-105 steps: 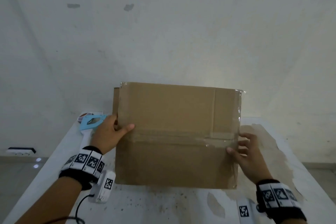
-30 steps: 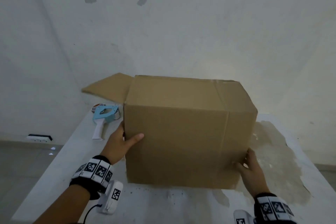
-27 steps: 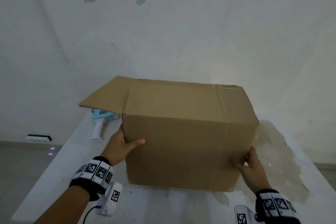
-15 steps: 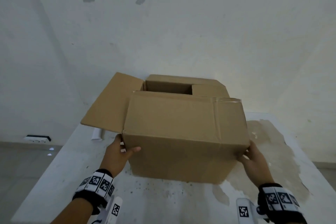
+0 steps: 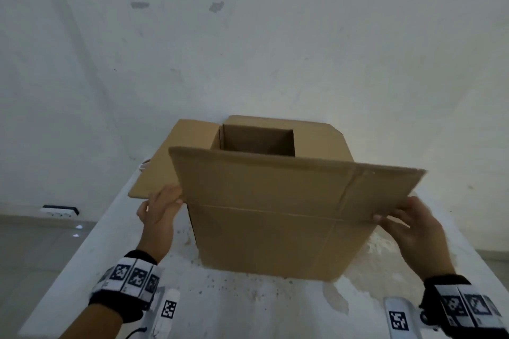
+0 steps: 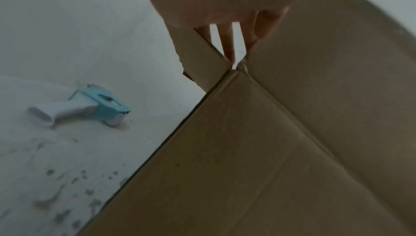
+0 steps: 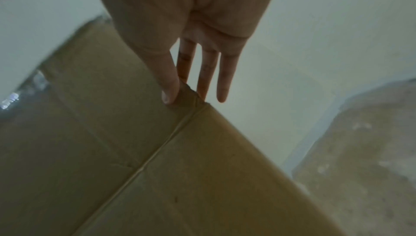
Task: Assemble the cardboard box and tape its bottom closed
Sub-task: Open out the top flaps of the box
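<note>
The brown cardboard box [image 5: 275, 242] stands upright on the white table [image 5: 248, 308] with its open top up and its bottom out of sight. Its near top flap [image 5: 289, 184] sticks out toward me and the left flap [image 5: 176, 157] hangs outward. My left hand [image 5: 175, 199] pinches the near flap's left corner, thumb in front and fingers [image 6: 227, 47] behind. At the flap's right corner, by the fold, my right hand [image 5: 385, 216] pinches with the thumb [image 7: 168, 94] on the front face. The blue and white tape dispenser [image 6: 90, 104] lies on the table left of the box.
A white wall rises close behind the table. A brown worn patch [image 5: 385, 250] covers the table right of the box. Dark specks dot the near tabletop. A socket strip [image 5: 59, 210] lies on the floor at the left.
The box turned from its taped bottom facing me to standing upright with the open top up. Its flaps swung outward. Both hands moved up from the side edges to the near flap's corners.
</note>
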